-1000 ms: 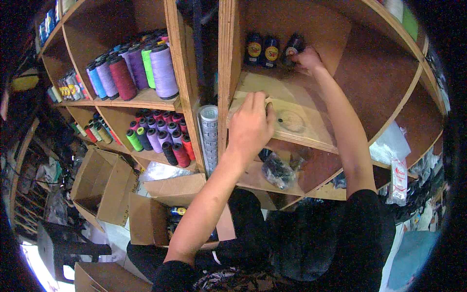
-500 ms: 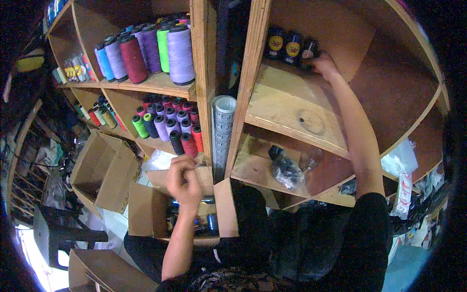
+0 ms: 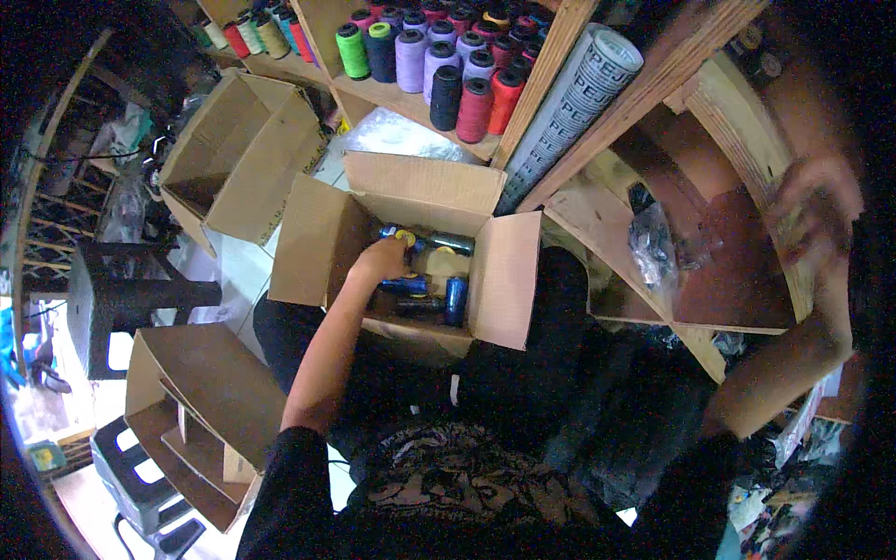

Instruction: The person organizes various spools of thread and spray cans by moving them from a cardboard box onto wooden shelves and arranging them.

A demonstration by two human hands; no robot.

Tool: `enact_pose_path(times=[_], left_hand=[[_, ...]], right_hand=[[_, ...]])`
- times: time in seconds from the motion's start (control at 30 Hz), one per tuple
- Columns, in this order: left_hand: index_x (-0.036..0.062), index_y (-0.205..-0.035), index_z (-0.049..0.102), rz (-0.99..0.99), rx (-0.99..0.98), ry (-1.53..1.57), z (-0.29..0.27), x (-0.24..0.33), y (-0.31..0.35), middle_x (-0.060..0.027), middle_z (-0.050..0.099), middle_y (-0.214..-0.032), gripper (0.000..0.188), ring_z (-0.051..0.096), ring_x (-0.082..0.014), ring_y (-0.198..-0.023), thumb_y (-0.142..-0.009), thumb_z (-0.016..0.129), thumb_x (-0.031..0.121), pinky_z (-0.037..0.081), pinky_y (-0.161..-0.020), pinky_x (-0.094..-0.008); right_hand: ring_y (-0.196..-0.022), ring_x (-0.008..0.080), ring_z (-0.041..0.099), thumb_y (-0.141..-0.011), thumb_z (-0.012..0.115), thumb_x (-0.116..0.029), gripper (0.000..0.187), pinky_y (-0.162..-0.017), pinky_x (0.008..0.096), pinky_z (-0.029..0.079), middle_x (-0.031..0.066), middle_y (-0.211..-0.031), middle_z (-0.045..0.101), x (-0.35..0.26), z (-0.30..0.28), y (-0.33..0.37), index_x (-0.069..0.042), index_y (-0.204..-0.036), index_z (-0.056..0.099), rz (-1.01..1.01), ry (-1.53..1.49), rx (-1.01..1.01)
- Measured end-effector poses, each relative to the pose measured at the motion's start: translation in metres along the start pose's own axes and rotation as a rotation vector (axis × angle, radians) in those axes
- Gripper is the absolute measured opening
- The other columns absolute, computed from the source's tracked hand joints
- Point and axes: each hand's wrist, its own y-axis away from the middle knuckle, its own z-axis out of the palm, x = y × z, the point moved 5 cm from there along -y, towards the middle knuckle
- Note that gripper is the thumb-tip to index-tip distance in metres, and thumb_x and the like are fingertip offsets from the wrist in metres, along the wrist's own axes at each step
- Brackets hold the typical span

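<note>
An open cardboard box stands in front of me, with several dark blue thread spools inside, some with round yellow labels. My left hand is down in the box at its left side. Its fingers are bent round a labelled thread spool and partly hide it. Another blue thread spool stands upright at the box's right side. My right hand is raised at the far right beside the wooden shelf. Motion smears its fingers, and no held thing can be made out there.
Colourful thread spools fill a shelf at the back. A grey printed roll leans by the shelf post. An opened carton and a dark stool stand left, another carton nearer. A plastic bag lies on the lower right shelf.
My right hand has left the labelled spool on the upper right shelf and moved outward and down. My left hand has gone from above the box down into it. The view has tilted downward.
</note>
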Motion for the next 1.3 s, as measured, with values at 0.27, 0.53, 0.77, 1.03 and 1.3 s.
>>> enact_pose_path(times=[0.27,0.53,0.77,1.03,1.3], left_hand=[[0.0119,-0.114,0.054,0.093,-0.314,-0.333,0.145,-0.054,-0.050,-0.0128,0.053,-0.119,0.045,0.046,-0.0327,-0.112,-0.071,0.065,0.022,0.043,-0.086,-0.0485],[0.0186,-0.131,0.041,-0.194,-0.362,-0.337,0.233,-0.066,-0.052,-0.0093,0.040,-0.136,0.059,0.028,-0.0375,-0.128,-0.078,0.059,0.034,0.018,-0.102,-0.0573],[0.0060,-0.132,0.036,-0.181,-0.319,-0.043,0.255,-0.050,-0.071,-0.0202,0.036,-0.135,0.065,0.035,-0.0343,-0.126,-0.079,0.056,0.037,0.017,-0.100,-0.0642],[0.0127,-0.135,0.031,0.213,-0.223,-0.522,0.293,-0.065,-0.062,-0.0151,0.042,-0.131,0.070,0.041,-0.0347,-0.119,-0.074,0.060,0.032,0.024,-0.083,-0.0753],[0.0064,-0.119,0.052,0.211,-0.323,-0.314,0.169,-0.035,-0.045,-0.0120,0.064,-0.100,0.069,0.061,-0.0310,-0.093,-0.062,0.071,0.040,0.048,-0.081,-0.0427]], right_hand=[[-0.085,0.0165,0.061,-0.080,0.065,-0.018,0.023,-0.072,0.0309,0.050,0.0115,-0.090,0.063,0.123,0.361,-0.017,-0.001,-0.092,0.057,0.333,-0.327,-0.374],[-0.087,0.0367,0.060,-0.075,0.052,-0.008,0.019,-0.078,0.0421,0.048,0.0227,-0.094,0.061,0.215,0.508,-0.017,0.004,-0.086,0.063,0.487,0.218,-0.440],[-0.092,0.0381,0.058,-0.077,0.048,-0.011,0.030,-0.076,0.0475,0.047,0.0269,-0.099,0.058,0.338,0.585,0.007,0.003,-0.102,0.058,0.302,0.700,-0.034],[-0.120,0.0326,0.040,-0.082,0.045,-0.017,0.029,-0.095,0.0456,0.037,0.0139,-0.124,0.049,0.261,0.564,0.013,-0.007,-0.106,0.059,0.506,0.434,-0.749],[-0.114,0.0321,0.045,-0.082,0.049,-0.022,0.033,-0.094,0.0424,0.038,0.0145,-0.119,0.052,0.256,0.589,0.023,-0.006,-0.111,0.055,0.510,0.467,-0.564]])
